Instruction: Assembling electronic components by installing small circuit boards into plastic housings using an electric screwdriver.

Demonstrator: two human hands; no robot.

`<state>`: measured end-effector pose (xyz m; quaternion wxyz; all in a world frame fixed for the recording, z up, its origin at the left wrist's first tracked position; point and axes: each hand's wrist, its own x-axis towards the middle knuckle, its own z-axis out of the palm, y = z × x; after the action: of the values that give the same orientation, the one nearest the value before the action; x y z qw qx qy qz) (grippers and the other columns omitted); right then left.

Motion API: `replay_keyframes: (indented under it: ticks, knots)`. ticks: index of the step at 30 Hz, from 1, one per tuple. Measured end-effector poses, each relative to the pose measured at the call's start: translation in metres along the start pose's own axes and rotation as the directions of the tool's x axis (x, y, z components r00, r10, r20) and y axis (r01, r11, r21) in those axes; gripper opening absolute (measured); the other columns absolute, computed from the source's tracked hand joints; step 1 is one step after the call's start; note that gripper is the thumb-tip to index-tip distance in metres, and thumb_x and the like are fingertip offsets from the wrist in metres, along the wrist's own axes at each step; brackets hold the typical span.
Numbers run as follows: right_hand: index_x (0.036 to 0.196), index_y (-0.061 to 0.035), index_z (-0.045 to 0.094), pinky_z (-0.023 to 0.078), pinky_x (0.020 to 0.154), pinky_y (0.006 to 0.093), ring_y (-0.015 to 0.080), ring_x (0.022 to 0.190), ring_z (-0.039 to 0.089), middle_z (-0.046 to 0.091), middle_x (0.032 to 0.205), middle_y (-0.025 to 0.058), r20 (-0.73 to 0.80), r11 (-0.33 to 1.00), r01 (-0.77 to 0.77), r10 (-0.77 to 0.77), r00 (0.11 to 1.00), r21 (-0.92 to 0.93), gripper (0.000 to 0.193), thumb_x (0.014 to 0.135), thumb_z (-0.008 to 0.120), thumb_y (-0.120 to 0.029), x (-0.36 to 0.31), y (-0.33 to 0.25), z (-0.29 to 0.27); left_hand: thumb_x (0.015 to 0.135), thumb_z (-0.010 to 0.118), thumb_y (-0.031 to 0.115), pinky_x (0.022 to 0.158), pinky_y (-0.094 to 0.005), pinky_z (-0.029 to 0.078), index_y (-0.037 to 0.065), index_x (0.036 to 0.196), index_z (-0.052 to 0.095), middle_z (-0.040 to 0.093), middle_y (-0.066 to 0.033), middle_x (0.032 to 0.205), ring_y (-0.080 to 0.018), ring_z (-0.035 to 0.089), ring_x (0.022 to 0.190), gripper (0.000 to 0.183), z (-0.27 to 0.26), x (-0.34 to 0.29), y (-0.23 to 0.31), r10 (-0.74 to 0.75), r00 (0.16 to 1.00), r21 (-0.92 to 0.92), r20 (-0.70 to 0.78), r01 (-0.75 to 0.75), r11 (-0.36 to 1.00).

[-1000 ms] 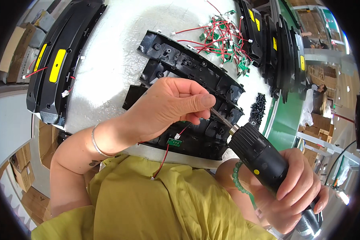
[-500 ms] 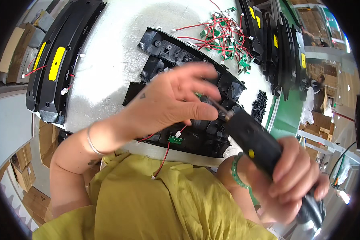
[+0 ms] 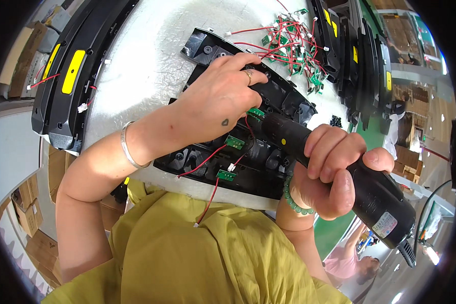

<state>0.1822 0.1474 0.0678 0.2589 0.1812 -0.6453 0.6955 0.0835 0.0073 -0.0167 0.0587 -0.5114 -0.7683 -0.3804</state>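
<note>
My right hand (image 3: 334, 164) is wrapped round a black electric screwdriver (image 3: 385, 202), tilted with its nose toward a small green circuit board (image 3: 257, 113). The bit end is hidden at the board. My left hand (image 3: 223, 93) lies over the black plastic housings (image 3: 286, 91), its curled fingers gripping one beside that board; the thumb and some fingertips are hidden. Nearer to me, two more green boards with red wires lie on the housings: one board (image 3: 234, 142) in the middle, the other board (image 3: 226, 176) on the nearest housing.
A heap of green boards with red wires (image 3: 294, 45) lies at the far right of the white table (image 3: 142, 66). Black screws (image 3: 336, 121) sit right of the housings. Long black covers with yellow labels stand left (image 3: 76, 86) and right (image 3: 339, 45). Another person (image 3: 349, 261) shows lower right.
The screwdriver has moved left and forward, its nose now at the green board. My left hand has come down onto the housings from above them. The housings have shifted slightly.
</note>
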Motion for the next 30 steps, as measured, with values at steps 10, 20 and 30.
replay_keyframes:
  ticks: [10, 20, 30]
  knots:
    - [0.093, -0.0132, 0.036, 0.04, 0.05, 0.0296, 0.0128, 0.046, 0.044, 0.045, 0.059, 0.0011, 0.141, 0.993, -0.04, 0.056, 0.988, -0.115, 0.028, 0.078, 0.058, -0.006, 0.008, 0.002, 0.009, 0.062, 0.073, 0.0, 0.094, -0.0403, 0.045, 0.005, 0.085, 0.066, 0.06, -0.0084, 0.111, -0.0328, 0.049, 0.116, 0.025, 0.006, -0.003, -0.002, -0.057, 0.998, -0.1, -0.016, 0.055, 0.994]
    - [0.094, -0.0126, 0.036, 0.041, 0.051, 0.0296, 0.0126, 0.046, 0.043, 0.046, 0.06, 0.0017, 0.172, 0.989, -0.034, 0.059, 0.983, -0.145, 0.03, 0.079, 0.061, -0.008, 0.011, 0.009, 0.013, 0.062, 0.07, -0.002, 0.093, -0.04, 0.045, 0.005, 0.084, 0.065, 0.06, -0.01, 0.11, -0.033, 0.05, 0.114, 0.024, 0.004, -0.002, -0.004, -0.043, 0.999, -0.12, -0.009, 0.042, 0.992]
    - [0.11, -0.0114, 0.044, 0.038, 0.05, 0.0258, 0.0084, 0.048, 0.044, 0.046, 0.061, -0.0028, -0.031, 0.989, 0.149, -0.149, 0.988, -0.014, 0.033, 0.079, 0.054, -0.008, 0.009, -0.04, -0.028, 0.065, 0.068, -0.004, 0.095, -0.0404, 0.043, 0.003, 0.086, 0.065, 0.058, -0.0123, 0.115, -0.0329, 0.047, 0.118, 0.023, -0.015, -0.007, 0.006, -0.14, 0.986, -0.118, 0.088, 0.15, 0.982]
